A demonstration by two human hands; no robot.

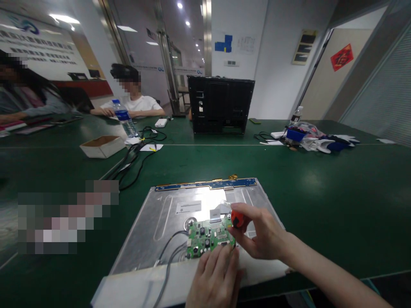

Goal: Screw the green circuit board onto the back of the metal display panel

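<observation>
A green circuit board (205,233) lies on the back of a flat metal display panel (141,231). My right hand (265,233) grips the orange and black handle of a screwdriver (237,217) above the board's right end. Its tip points down toward the board's lower right corner. Beside that corner, my left hand (215,273) has bent fingers pressed together at the board's near edge; what they pinch, if anything, is hidden. Grey and black cables (175,252) run from the board's left side. Along the panel's far edge sits a blue circuit strip (205,185).
A large black monitor housing (221,105) stands at the back of the green table (321,188). Left of the panel are black cables (138,171), an open white box (102,147) and a water bottle (123,117). Gloves and bags (317,137) lie right. Two people sit across the table.
</observation>
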